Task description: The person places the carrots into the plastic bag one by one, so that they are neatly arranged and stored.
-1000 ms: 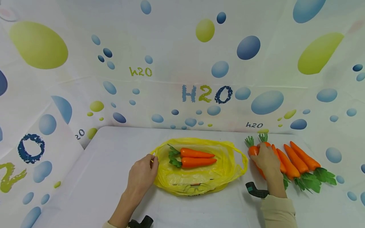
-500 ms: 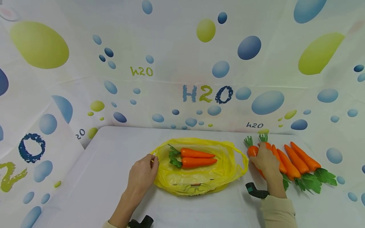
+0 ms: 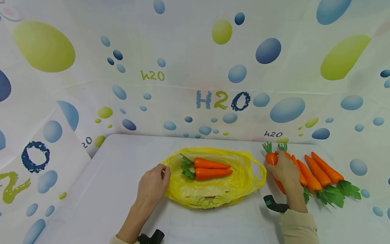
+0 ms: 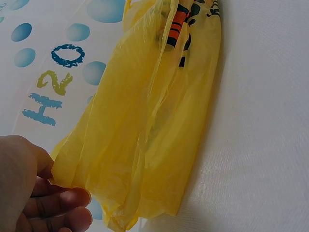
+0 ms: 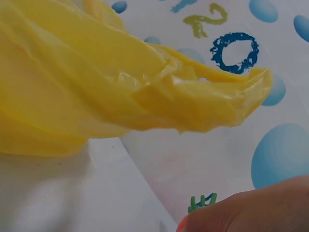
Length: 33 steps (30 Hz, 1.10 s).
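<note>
A yellow plastic bag (image 3: 210,191) lies spread open in the middle of the table, with two orange carrots (image 3: 213,173) inside, their leafy ends to the left. At its left edge my left hand (image 3: 152,183) pinches the rim; the left wrist view shows the thumb and fingers (image 4: 72,198) at the film. On the right, my right hand (image 3: 284,169) grips the leftmost carrot (image 3: 271,158) of a group, thumb across it. The hand hides much of that carrot and part of its neighbour. In the right wrist view only its green top (image 5: 200,202) and a sliver of orange show.
Several more carrots (image 3: 318,169) lie side by side at the right, most with leaves toward the near side. The bag's handle loop (image 3: 262,173) sticks out toward the right hand. Behind the white table (image 3: 122,152) hangs a backdrop (image 3: 182,51) printed with bubbles.
The leftmost carrot's green top has shifted slightly, first left, then back right and a little away from me. My left hand holds the bag rim as before; the view has drifted slightly.
</note>
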Each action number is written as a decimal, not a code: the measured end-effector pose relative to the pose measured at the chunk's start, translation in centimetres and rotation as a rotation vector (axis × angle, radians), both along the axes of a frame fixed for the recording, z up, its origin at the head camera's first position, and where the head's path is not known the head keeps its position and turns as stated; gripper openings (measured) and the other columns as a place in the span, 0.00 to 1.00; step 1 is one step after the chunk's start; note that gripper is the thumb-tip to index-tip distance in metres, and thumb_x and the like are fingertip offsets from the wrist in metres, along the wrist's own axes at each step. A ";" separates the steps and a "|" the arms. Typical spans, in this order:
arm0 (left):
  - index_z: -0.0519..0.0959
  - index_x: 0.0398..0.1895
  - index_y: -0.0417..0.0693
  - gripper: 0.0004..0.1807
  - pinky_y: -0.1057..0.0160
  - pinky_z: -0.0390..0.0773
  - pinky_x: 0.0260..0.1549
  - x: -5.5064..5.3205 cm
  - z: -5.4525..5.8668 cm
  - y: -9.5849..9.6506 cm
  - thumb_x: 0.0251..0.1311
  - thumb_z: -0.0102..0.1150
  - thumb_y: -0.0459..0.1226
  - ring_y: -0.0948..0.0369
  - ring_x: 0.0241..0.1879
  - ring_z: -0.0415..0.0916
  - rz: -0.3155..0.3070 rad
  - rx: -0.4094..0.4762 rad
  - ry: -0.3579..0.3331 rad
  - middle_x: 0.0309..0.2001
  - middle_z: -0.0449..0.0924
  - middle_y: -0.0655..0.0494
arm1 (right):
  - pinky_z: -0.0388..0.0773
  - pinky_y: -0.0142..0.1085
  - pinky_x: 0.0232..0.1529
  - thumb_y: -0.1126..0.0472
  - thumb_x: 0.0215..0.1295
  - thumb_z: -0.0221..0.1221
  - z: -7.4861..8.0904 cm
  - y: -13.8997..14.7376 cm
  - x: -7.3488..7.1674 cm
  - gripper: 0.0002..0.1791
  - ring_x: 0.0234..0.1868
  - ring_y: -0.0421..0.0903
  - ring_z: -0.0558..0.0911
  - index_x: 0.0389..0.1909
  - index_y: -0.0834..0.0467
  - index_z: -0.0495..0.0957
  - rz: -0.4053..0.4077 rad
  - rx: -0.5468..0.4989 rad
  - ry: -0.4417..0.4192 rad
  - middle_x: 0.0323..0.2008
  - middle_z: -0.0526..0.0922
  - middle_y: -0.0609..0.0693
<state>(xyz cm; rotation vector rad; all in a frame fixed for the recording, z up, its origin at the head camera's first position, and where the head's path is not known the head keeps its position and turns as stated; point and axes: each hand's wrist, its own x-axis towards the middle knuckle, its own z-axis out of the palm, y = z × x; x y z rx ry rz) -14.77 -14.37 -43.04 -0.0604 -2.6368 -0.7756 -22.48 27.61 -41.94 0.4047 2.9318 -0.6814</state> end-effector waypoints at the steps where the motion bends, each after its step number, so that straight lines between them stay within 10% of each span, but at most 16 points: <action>1: 0.81 0.36 0.38 0.10 0.70 0.66 0.17 0.0 0.0 0.0 0.68 0.56 0.37 0.64 0.16 0.62 0.000 -0.001 0.000 0.19 0.73 0.55 | 0.70 0.67 0.58 0.47 0.65 0.62 0.1 0.0 0.0 0.46 0.55 0.70 0.69 0.74 0.65 0.52 -0.001 0.000 0.002 0.62 0.67 0.74; 33: 0.81 0.36 0.38 0.10 0.70 0.66 0.17 0.0 0.1 0.2 0.68 0.56 0.38 0.64 0.16 0.63 0.003 0.001 -0.021 0.19 0.73 0.55 | 0.74 0.64 0.57 0.53 0.64 0.60 2.3 -1.2 0.5 0.43 0.54 0.67 0.74 0.75 0.64 0.51 -0.058 -0.047 0.250 0.62 0.70 0.72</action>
